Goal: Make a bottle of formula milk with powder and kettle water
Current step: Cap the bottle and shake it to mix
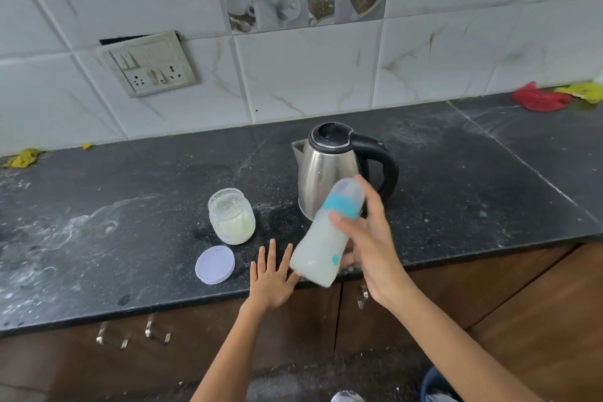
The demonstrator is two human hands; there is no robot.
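The right hand grips the capped, tilted, teal-collared milky baby bottle above the black stone counter, probably for shaking, while the left hand rests flat with fingers spread, steadying.

Both forearms are bare, no sleeves, rings or watch showing.

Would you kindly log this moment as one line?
right hand grips tilted capped bottle | left hand open on counter | jar lidless

R hand grips tilted milky bottle; L hand flat, fingers spread, just beside bottle base; kettle behind R hand.
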